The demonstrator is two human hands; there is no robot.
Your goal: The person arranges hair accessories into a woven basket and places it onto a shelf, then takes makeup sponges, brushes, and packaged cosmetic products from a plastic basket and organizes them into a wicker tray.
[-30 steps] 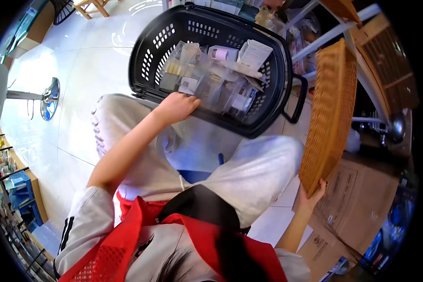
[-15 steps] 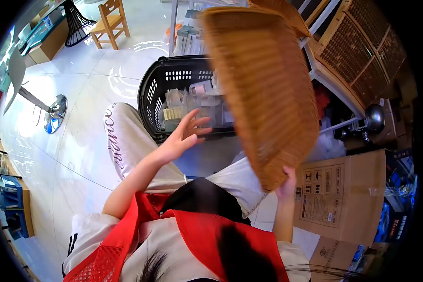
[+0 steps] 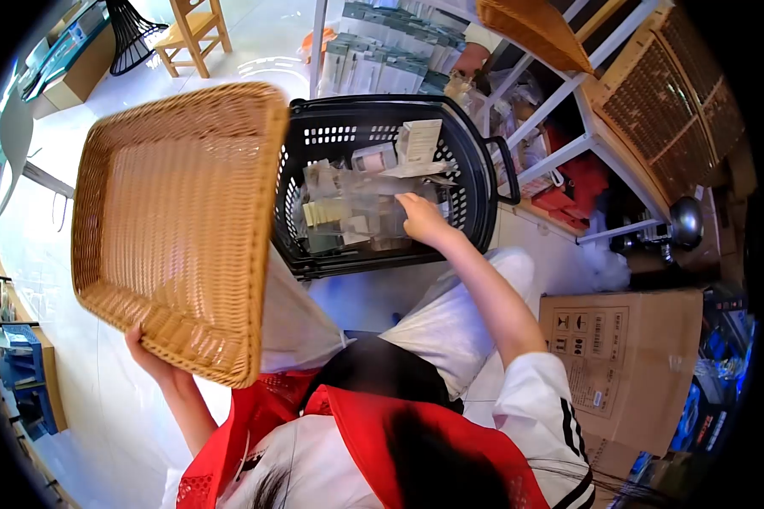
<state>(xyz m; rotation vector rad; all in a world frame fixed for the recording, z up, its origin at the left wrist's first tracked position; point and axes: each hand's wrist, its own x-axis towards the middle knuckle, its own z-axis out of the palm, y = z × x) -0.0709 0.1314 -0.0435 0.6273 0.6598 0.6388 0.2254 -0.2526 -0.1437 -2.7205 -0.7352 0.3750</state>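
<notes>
My left hand grips the lower edge of a rectangular woven wicker tray, with the fingers partly hidden beneath it. The tray is tilted up, its hollow inner side showing nothing inside. To its right, a black plastic shopping basket stands on the floor between my knees. My right hand reaches over the basket's near side, fingers stretched towards clear plastic packets; no object shows in it. Also inside are a white box and a small pack with a pinkish label.
Stacks of packaged goods sit behind the basket. A metal-framed rack with another wicker tray stands at the right. Cardboard boxes lie at my right side. A wooden chair is at the far left.
The wicker tray has passed from my right hand to my left and swung from the right to the left of the basket. My right hand has come over the basket's contents.
</notes>
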